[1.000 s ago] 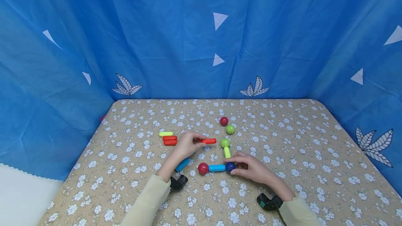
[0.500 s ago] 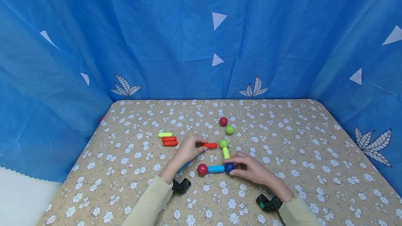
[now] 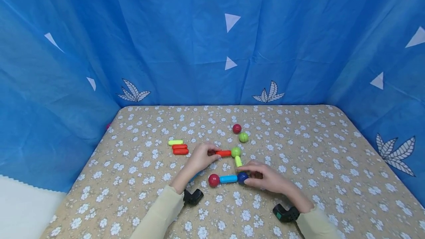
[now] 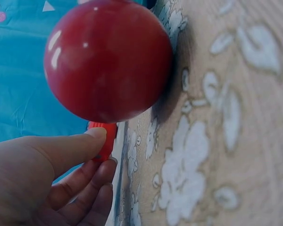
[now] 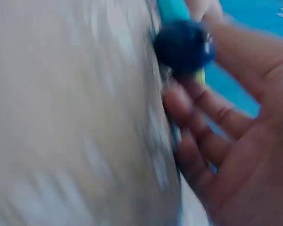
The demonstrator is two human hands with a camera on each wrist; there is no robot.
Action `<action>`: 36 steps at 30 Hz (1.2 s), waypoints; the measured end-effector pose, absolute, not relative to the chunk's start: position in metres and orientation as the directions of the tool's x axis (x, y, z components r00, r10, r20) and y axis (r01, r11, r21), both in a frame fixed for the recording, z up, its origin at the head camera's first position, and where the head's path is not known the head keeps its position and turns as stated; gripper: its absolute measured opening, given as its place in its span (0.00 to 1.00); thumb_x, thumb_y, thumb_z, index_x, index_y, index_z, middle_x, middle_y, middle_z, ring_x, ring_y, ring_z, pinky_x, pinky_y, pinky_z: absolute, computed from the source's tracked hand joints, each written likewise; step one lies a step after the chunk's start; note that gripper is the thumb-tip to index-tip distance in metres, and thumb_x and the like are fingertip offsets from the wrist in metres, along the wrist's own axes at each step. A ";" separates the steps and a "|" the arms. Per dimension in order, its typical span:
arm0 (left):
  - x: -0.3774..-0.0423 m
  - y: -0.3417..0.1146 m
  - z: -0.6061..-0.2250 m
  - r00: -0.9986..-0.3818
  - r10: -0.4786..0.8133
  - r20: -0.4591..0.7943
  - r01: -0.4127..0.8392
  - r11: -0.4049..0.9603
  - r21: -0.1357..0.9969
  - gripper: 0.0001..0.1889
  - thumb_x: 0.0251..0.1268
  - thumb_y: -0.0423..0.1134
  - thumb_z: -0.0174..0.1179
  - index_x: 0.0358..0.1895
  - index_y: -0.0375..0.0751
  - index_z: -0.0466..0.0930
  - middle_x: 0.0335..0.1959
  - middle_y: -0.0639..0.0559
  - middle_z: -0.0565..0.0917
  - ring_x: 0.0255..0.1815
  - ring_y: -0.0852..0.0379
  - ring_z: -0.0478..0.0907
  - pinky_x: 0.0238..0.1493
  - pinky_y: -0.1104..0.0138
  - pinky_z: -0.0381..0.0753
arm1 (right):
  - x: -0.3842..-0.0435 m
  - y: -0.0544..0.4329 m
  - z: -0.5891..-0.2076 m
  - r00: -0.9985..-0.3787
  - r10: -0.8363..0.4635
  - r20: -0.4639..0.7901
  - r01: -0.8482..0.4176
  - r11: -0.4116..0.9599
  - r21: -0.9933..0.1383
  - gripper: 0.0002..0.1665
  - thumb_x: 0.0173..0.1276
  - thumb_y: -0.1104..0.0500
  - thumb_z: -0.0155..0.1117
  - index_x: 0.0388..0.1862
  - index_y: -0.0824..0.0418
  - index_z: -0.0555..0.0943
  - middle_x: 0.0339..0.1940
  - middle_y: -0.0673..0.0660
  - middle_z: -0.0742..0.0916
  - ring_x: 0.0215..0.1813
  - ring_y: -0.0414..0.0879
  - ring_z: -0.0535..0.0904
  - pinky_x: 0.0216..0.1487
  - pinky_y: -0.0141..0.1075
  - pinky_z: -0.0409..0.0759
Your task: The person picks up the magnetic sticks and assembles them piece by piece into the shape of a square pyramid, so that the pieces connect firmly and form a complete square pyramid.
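In the head view my left hand [image 3: 200,157] pinches a red magnetic rod [image 3: 224,153] between thumb and fingers; its right end meets a green ball [image 3: 236,152]. From that ball a yellow-green rod [image 3: 238,161] runs down toward a dark blue ball [image 3: 242,177]. My right hand [image 3: 265,176] grips the blue ball, with thumb at its side and fingertips by the yellow-green rod's lower end. A light blue rod [image 3: 228,179] links the blue ball to a red ball [image 3: 214,180]. That red ball [image 4: 108,61] looms large in the left wrist view, partly covering the pinched rod [image 4: 105,143].
Left of my left hand lie a yellow-green rod [image 3: 175,142] and two red rods [image 3: 180,149]. Farther back sit a loose red ball [image 3: 237,128] and a green ball [image 3: 244,137]. Another blue rod [image 3: 196,175] is mostly hidden behind the left forearm. A flowered cloth [image 3: 299,139] covers the table.
My left hand has brought the red rod slightly nearer and rightward, so its end now meets the green ball. The right hand has stayed nearly still at the blue ball.
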State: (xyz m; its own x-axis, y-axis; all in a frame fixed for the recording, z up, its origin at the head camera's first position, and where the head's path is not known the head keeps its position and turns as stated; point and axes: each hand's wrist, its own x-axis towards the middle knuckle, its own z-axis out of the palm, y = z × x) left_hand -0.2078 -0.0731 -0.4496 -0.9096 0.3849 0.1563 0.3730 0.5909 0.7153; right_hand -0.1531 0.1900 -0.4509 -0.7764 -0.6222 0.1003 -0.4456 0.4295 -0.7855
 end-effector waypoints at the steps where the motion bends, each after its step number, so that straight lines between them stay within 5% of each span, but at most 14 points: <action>1: -0.208 -0.073 -0.450 -0.908 0.388 0.157 0.375 0.587 0.718 0.10 0.55 0.34 0.68 0.41 0.41 0.86 0.32 0.57 0.79 0.32 0.61 0.73 0.33 0.70 0.75 | -0.155 0.191 -0.449 -0.793 -0.601 0.099 -0.429 0.435 -0.791 0.23 0.67 0.53 0.62 0.59 0.57 0.77 0.44 0.49 0.80 0.35 0.43 0.73 0.31 0.34 0.75; 9: -0.207 -0.072 -0.451 -0.912 0.378 0.157 0.369 0.592 0.717 0.10 0.55 0.34 0.68 0.41 0.40 0.86 0.33 0.56 0.79 0.32 0.61 0.73 0.32 0.70 0.75 | -0.188 0.169 -0.441 -0.936 -0.346 0.064 -0.272 0.597 -0.755 0.23 0.67 0.54 0.62 0.58 0.60 0.77 0.43 0.55 0.81 0.31 0.43 0.73 0.28 0.36 0.74; 16: -0.208 -0.072 -0.454 -0.910 0.382 0.164 0.371 0.570 0.734 0.11 0.55 0.34 0.67 0.43 0.39 0.85 0.34 0.55 0.80 0.33 0.61 0.75 0.34 0.71 0.76 | -0.208 0.151 -0.445 -0.920 -0.390 0.050 -0.290 0.588 -0.755 0.19 0.66 0.58 0.63 0.55 0.63 0.79 0.33 0.51 0.78 0.29 0.45 0.69 0.28 0.38 0.70; 29: -0.209 -0.077 -0.454 -0.911 0.367 0.185 0.376 0.561 0.737 0.10 0.54 0.32 0.68 0.41 0.39 0.86 0.33 0.55 0.80 0.32 0.61 0.75 0.33 0.72 0.76 | -0.210 0.147 -0.447 -0.898 -0.424 0.122 -0.365 0.560 -0.743 0.17 0.65 0.59 0.64 0.51 0.64 0.81 0.35 0.50 0.80 0.27 0.43 0.70 0.27 0.35 0.72; 36: -0.208 -0.089 -0.442 -0.919 0.366 0.150 0.347 0.564 0.749 0.13 0.58 0.32 0.65 0.47 0.36 0.83 0.39 0.49 0.82 0.37 0.57 0.79 0.39 0.68 0.79 | -0.210 0.148 -0.451 -0.910 -0.401 0.105 -0.335 0.563 -0.756 0.17 0.65 0.58 0.64 0.51 0.62 0.81 0.31 0.49 0.78 0.27 0.43 0.70 0.26 0.35 0.71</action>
